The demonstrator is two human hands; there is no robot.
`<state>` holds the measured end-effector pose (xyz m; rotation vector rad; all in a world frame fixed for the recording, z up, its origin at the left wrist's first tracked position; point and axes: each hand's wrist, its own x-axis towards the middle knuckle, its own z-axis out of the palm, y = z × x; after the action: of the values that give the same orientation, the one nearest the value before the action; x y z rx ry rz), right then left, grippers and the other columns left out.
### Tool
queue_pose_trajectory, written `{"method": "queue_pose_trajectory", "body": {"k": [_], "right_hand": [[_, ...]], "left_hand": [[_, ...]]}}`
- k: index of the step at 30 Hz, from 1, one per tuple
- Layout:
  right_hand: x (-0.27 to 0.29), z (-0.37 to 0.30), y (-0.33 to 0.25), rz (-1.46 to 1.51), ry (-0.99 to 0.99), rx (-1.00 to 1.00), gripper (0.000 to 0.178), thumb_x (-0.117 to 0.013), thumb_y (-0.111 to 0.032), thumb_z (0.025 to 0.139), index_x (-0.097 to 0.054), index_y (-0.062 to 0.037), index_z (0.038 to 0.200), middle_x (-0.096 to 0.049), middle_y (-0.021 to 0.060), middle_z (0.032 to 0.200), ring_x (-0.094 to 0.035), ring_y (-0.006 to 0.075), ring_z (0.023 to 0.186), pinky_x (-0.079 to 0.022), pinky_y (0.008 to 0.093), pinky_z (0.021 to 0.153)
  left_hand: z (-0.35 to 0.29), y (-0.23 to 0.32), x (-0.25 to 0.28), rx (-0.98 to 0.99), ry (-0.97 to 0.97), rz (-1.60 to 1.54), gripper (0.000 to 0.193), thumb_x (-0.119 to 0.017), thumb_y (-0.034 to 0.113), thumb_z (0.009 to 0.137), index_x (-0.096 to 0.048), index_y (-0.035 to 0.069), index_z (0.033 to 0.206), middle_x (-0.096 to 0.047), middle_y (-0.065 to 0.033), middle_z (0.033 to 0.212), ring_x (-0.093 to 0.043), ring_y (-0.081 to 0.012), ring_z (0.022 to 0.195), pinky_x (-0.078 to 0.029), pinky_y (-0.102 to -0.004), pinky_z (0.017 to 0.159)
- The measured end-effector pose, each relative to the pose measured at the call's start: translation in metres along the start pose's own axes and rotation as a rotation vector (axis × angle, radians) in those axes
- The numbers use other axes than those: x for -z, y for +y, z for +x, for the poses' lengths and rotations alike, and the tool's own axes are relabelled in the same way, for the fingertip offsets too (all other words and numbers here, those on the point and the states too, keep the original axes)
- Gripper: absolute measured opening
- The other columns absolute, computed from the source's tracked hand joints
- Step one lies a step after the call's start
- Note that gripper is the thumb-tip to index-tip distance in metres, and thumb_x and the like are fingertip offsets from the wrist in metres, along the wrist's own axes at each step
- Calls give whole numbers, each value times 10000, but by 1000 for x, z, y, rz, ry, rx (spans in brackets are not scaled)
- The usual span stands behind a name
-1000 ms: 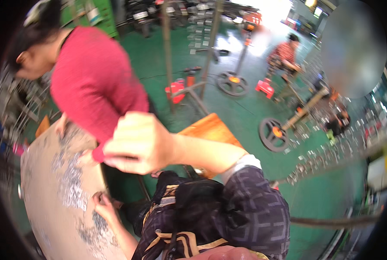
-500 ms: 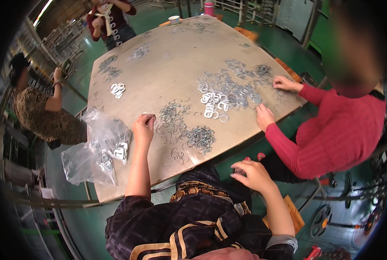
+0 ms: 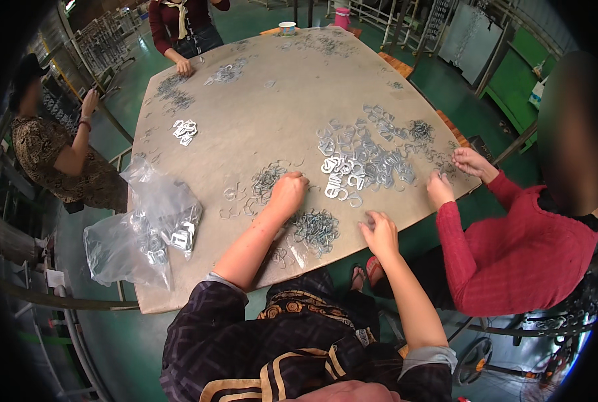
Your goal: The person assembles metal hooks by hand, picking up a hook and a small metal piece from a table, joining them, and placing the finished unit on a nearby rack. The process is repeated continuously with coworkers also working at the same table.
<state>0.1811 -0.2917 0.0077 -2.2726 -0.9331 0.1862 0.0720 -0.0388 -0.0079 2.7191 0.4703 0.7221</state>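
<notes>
My left hand [image 3: 289, 194] reaches over the table with curled fingers pressed together, at the right edge of a loose pile of thin bent wire pieces [image 3: 267, 179]. Whatever its fingertips hold, if anything, is too small to make out. My right hand [image 3: 381, 234] is by the near table edge, thumb and fingers apart, nothing visible in it. Between my forearms lies a denser heap of wire pieces [image 3: 318, 231]. Beyond my right hand are shiny flat metal buckles [image 3: 334, 175], beside a spread of duller grey ones [image 3: 378, 161].
A clear plastic bag [image 3: 162, 228] of metal buckles lies at the left table edge. A co-worker in a red sleeve [image 3: 456, 248] works at the right. Two other people are at the far left and far side. A small buckle pile [image 3: 185, 132] sits left of centre.
My left hand has moved right, from the left of the wire pile to its right edge. My right hand has risen forward to the table edge. The far person's hand now touches the table.
</notes>
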Motion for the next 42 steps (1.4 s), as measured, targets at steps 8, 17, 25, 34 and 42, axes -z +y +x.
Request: {"method": "queue_pose_trajectory", "body": {"k": [8, 17, 25, 34, 42], "right_hand": [[-47, 53, 8, -124, 236, -37, 465, -792, -194, 730, -645, 26, 1112, -611, 207, 985, -602, 353, 950, -489, 416, 832], [-43, 74, -8, 28, 53, -257, 367, -822, -98, 657, -625, -29, 959, -628, 152, 940, -629, 316, 894, -503, 393, 778], [-24, 45, 6, 348, -227, -401, 414, -764, -39, 719, -641, 3, 1112, -675, 99, 825, -655, 176, 737, -521, 313, 653], [-6, 20, 18, 569, -200, -333, 264, -748, -93, 791, -674, 64, 989, -689, 157, 853, -675, 156, 641, -527, 261, 539], [66, -69, -23, 935, -77, -257, 207, -743, 0, 777, -536, 7, 770, -664, 77, 732, -659, 110, 650, -527, 246, 556]], "left_hand": [[23, 30, -21, -154, -213, 400, 101, -605, 81, 714, -696, 47, 684, -670, -127, 769, -677, -264, 740, -551, -350, 635], [31, 31, -22, -141, -260, 436, 87, -622, 66, 726, -675, 50, 793, -681, -130, 825, -690, -263, 771, -564, -347, 646], [11, 18, -9, 16, -37, 98, 107, -639, 91, 711, -625, 10, 780, -679, -134, 771, -680, -249, 704, -540, -361, 623], [-27, 63, 14, 422, -118, -1002, 68, -673, 23, 792, -614, 9, 823, -633, -11, 733, -567, -71, 657, -464, -214, 616], [-44, 144, 32, 79, -249, -1224, 101, -712, 35, 793, -618, 37, 829, -600, -90, 1090, -560, -157, 1022, -438, -310, 885]]}}
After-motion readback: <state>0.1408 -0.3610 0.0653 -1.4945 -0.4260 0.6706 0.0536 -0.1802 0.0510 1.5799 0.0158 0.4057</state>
